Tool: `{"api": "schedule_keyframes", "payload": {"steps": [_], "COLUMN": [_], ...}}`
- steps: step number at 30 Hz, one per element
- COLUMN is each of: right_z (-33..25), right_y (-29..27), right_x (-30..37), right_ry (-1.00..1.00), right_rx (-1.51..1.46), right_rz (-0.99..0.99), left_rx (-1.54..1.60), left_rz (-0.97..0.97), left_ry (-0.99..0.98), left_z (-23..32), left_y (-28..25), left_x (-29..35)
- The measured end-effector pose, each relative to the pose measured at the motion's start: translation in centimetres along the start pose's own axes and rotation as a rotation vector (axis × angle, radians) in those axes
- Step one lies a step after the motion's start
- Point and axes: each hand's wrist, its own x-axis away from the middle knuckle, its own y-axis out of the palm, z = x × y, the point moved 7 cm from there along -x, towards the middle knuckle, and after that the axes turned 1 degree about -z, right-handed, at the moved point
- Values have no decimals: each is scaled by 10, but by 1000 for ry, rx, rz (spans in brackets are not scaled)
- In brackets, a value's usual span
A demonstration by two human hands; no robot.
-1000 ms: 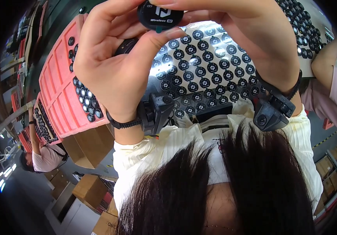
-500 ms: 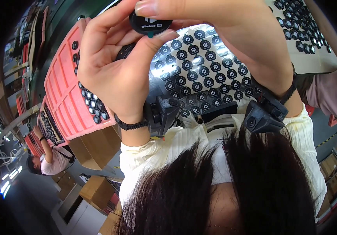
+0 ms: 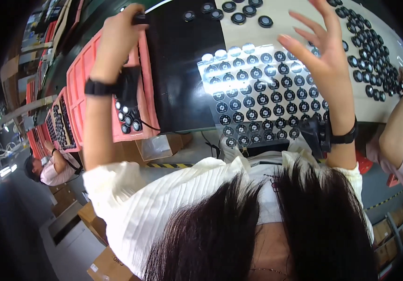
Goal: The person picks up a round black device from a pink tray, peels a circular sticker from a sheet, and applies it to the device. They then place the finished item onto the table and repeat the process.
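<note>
Over the far end of the pink foam tray (image 3: pixel 146 89), my left hand (image 3: pixel 115 40) is closed, with a small round black disc (image 3: pixel 139 18) at its fingertips, partly hidden by the fingers. Below that wrist, several black discs with pale centres (image 3: pixel 125 117) lie in the tray. My right hand (image 3: pixel 323 54) hovers with spread fingers and nothing in it, beside a clear sheet of round black stickers (image 3: pixel 264 99). That sheet lies flat before me, its far rows bright with glare.
Loose black discs (image 3: pixel 239 18) sit on the table beyond the sheet, and many more (image 3: pixel 372 56) cover its right side. A co-worker's arm (image 3: pixel 398 107) reaches in there. Another person (image 3: pixel 54 166) works at far left. Cardboard boxes (image 3: pixel 110 264) stand on the floor.
My hands were together, holding a black disc up close. They have parted: the left has swung left over the pink tray with a disc, the right has let go and opened.
</note>
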Motion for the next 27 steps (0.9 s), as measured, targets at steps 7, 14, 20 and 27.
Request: {"api": "schedule_keyframes", "payload": {"steps": [7,14,20,27], "right_z": [31,48,53,57], "right_y": [-10,-31,-20,-24], "right_x": [9,5,9,12], "right_ry": [-27,45,66,81], "right_rx": [408,418,386,419], "right_rz": [-148,-110,-152,-154], "left_rx": [-649,-488,794,786], "left_rz": [-149,-220,-92,49], "left_ry": [56,116,-780,-726], "left_z": [-149,-141,-244,-275], "left_y": [48,37,28,37], "left_x": [-58,-41,-22,-32]}}
